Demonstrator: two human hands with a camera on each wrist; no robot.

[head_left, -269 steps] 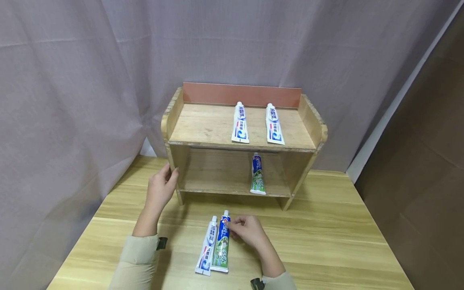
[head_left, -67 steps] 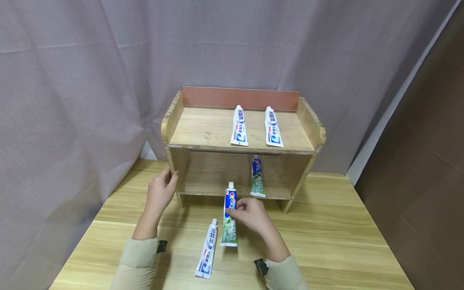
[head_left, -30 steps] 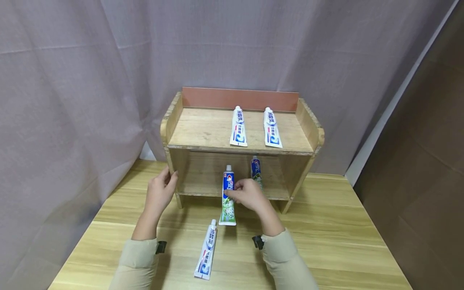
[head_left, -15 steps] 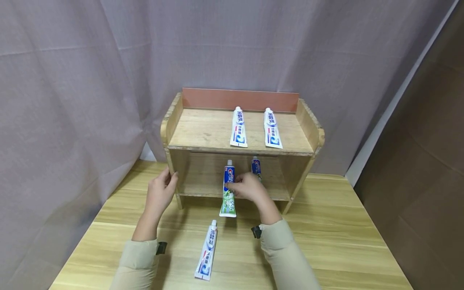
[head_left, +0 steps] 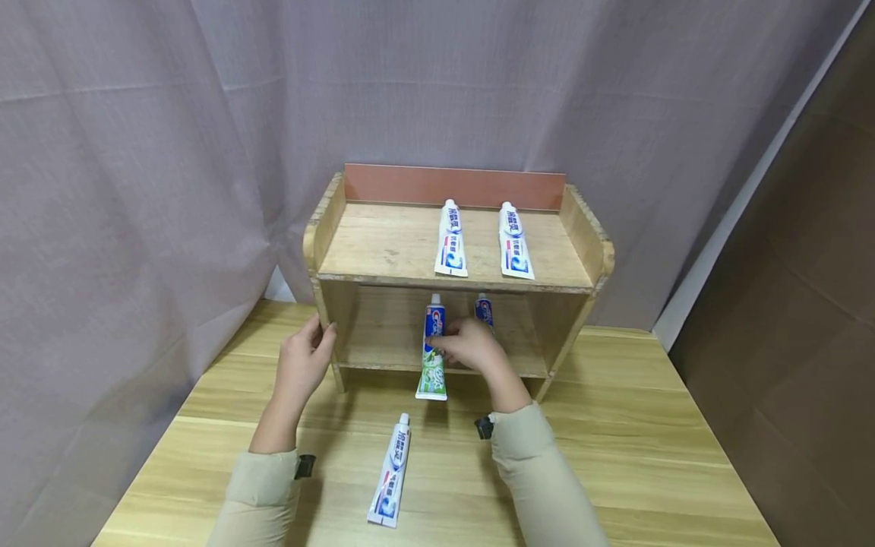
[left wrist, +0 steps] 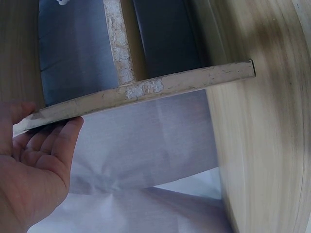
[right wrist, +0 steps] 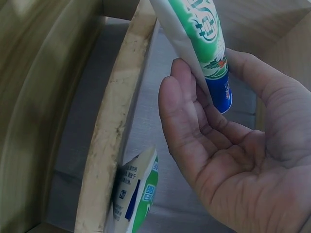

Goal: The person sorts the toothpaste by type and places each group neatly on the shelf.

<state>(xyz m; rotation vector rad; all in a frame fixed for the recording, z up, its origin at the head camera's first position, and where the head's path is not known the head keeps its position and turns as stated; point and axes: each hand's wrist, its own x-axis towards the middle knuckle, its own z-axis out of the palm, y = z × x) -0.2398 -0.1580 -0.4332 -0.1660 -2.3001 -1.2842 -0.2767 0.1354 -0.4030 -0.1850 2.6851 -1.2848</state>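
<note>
My right hand pinches a blue-and-green toothpaste tube between thumb and fingers, cap pointing away. The tube's cap end is in the lower compartment's opening, while its flat end sticks out in front of the shelf edge. Beside it on the lower shelf lies a second blue-and-green tube, mostly hidden by my hand; its flat end shows in the right wrist view. My left hand grips the left side panel of the small wooden shelf, thumb on one face and fingers on the other.
Two white-and-blue toothpaste tubes lie on the top shelf, side by side. Another white-and-blue tube lies on the wooden table in front. A grey curtain hangs behind, with a brown panel at right.
My right hand has lifted the blue-and-green tube from beside the white one on the table and carried it forward to the lower compartment. My left hand stays on the side panel.
</note>
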